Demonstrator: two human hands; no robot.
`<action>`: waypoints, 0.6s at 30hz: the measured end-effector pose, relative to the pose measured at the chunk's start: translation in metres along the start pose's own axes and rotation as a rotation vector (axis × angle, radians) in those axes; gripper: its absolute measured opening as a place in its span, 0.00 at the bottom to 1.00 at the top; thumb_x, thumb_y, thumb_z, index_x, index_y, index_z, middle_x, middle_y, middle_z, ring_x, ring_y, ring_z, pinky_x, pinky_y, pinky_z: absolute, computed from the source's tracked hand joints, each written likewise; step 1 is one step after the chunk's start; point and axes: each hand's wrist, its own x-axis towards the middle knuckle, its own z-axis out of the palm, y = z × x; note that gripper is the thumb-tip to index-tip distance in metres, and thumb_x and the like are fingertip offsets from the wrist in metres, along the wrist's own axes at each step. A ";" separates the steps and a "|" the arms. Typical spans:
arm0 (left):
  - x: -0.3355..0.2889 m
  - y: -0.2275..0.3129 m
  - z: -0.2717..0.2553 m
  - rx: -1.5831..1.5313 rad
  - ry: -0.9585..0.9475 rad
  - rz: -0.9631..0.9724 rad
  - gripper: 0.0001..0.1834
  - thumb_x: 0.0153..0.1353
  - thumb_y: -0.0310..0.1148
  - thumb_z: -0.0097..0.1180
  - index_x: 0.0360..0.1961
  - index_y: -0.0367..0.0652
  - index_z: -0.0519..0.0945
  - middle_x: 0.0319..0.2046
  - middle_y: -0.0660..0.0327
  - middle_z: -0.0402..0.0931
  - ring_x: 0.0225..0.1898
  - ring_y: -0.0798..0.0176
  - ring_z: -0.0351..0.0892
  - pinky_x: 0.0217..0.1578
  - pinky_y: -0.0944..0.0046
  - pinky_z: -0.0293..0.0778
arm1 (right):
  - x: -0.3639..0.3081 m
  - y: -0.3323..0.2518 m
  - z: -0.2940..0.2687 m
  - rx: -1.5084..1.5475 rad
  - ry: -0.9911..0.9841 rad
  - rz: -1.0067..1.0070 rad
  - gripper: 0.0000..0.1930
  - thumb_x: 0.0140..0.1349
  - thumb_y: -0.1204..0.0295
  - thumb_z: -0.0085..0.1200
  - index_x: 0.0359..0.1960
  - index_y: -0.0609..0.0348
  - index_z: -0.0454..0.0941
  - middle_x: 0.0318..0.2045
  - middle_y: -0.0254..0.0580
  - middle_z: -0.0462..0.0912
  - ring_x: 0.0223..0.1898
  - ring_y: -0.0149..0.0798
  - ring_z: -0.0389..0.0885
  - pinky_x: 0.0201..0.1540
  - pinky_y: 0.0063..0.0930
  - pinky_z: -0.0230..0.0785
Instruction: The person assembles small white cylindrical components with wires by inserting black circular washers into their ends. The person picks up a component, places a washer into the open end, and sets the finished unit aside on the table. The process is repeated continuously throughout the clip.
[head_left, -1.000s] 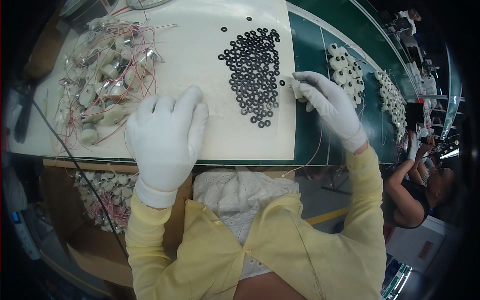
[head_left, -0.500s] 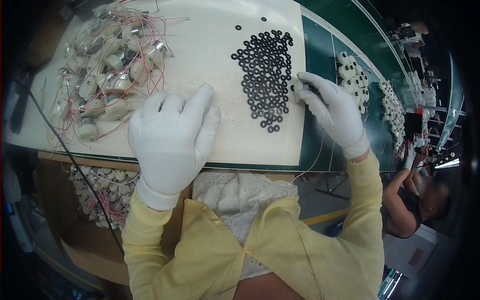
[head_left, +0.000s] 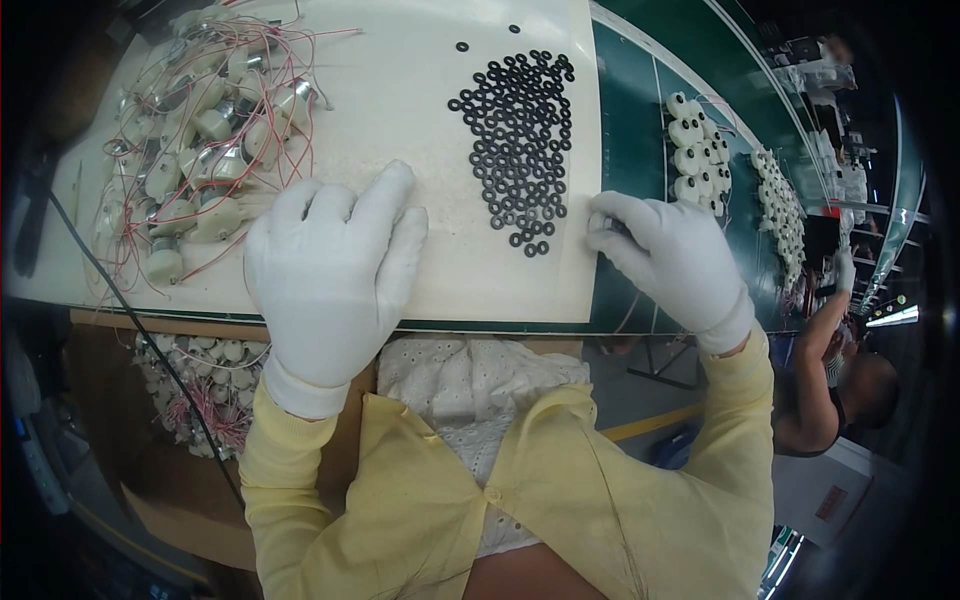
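Note:
My left hand (head_left: 325, 265), in a white glove, lies on the pale work surface (head_left: 440, 285) with its fingers stretched and thumb apart. Its fingertips are nearest to a heap of small white and metal motors (head_left: 205, 150) with red wires. My right hand (head_left: 675, 255), gloved too, is at the right edge of the pale sheet, its thumb and fingers curled together. A small greyish thing shows between those fingers, mostly hidden by the glove. Left of that hand, apart from it, many black rubber rings (head_left: 520, 150) lie spread flat.
White motor parts with black centres (head_left: 697, 155) stand in rows on the green table top (head_left: 625, 110), with another batch (head_left: 780, 215) farther right. Below the table's left edge, an open carton (head_left: 105, 400) holds more wired parts (head_left: 205, 385). A co-worker (head_left: 825, 400) is at the right.
My right hand has moved toward me, its fingers still curled. The left hand keeps its place beside the motors. The co-worker's arm has lifted. The whole view has shifted slightly.

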 end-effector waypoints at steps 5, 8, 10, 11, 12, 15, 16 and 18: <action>0.000 -0.001 0.000 -0.016 0.032 0.041 0.15 0.66 0.34 0.65 0.53 0.47 0.88 0.29 0.60 0.76 0.38 0.51 0.76 0.41 0.52 0.68 | -0.012 0.005 0.027 0.215 0.187 0.128 0.09 0.71 0.65 0.62 0.45 0.56 0.84 0.27 0.45 0.87 0.27 0.50 0.87 0.30 0.40 0.78; 0.001 -0.004 0.004 0.006 0.079 0.069 0.15 0.64 0.37 0.67 0.51 0.49 0.88 0.28 0.60 0.75 0.36 0.52 0.77 0.37 0.51 0.69 | -0.027 -0.009 0.015 0.602 0.149 0.552 0.08 0.73 0.69 0.59 0.47 0.58 0.83 0.29 0.47 0.88 0.28 0.51 0.88 0.32 0.40 0.79; 0.002 -0.005 0.004 0.004 0.080 0.078 0.15 0.63 0.38 0.68 0.50 0.49 0.88 0.27 0.61 0.75 0.35 0.52 0.77 0.35 0.51 0.70 | -0.053 0.007 0.035 0.253 0.227 0.450 0.08 0.73 0.71 0.58 0.49 0.60 0.84 0.31 0.48 0.88 0.30 0.51 0.88 0.33 0.39 0.79; 0.002 -0.005 0.003 -0.004 0.062 0.075 0.15 0.63 0.38 0.68 0.50 0.49 0.88 0.27 0.61 0.75 0.35 0.51 0.77 0.35 0.51 0.70 | -0.062 0.006 0.038 0.177 0.260 0.428 0.08 0.73 0.72 0.58 0.49 0.59 0.84 0.31 0.49 0.88 0.30 0.52 0.88 0.32 0.38 0.78; 0.002 -0.005 0.002 -0.012 0.044 0.072 0.15 0.63 0.37 0.68 0.50 0.49 0.88 0.27 0.60 0.74 0.35 0.51 0.77 0.35 0.51 0.70 | -0.069 0.007 0.038 0.100 0.292 0.406 0.08 0.73 0.72 0.58 0.49 0.59 0.84 0.31 0.49 0.88 0.30 0.52 0.88 0.32 0.38 0.78; 0.001 -0.006 0.002 -0.010 0.034 0.068 0.14 0.64 0.37 0.67 0.50 0.48 0.88 0.27 0.60 0.74 0.36 0.51 0.77 0.35 0.51 0.69 | -0.084 0.017 0.027 0.048 0.254 0.424 0.10 0.71 0.72 0.60 0.50 0.59 0.85 0.30 0.48 0.88 0.28 0.48 0.88 0.31 0.36 0.77; 0.000 -0.006 0.001 -0.007 0.033 0.068 0.14 0.64 0.36 0.67 0.50 0.48 0.88 0.27 0.60 0.74 0.35 0.51 0.76 0.35 0.51 0.69 | -0.084 0.014 0.022 0.111 0.300 0.479 0.11 0.71 0.72 0.61 0.52 0.59 0.85 0.29 0.48 0.88 0.27 0.47 0.88 0.32 0.35 0.77; 0.000 -0.005 0.003 0.000 0.034 0.071 0.14 0.65 0.35 0.66 0.51 0.48 0.88 0.28 0.60 0.75 0.35 0.51 0.76 0.35 0.51 0.69 | -0.076 0.000 0.009 0.237 0.396 0.590 0.13 0.70 0.72 0.62 0.54 0.59 0.85 0.29 0.48 0.87 0.26 0.44 0.87 0.32 0.34 0.77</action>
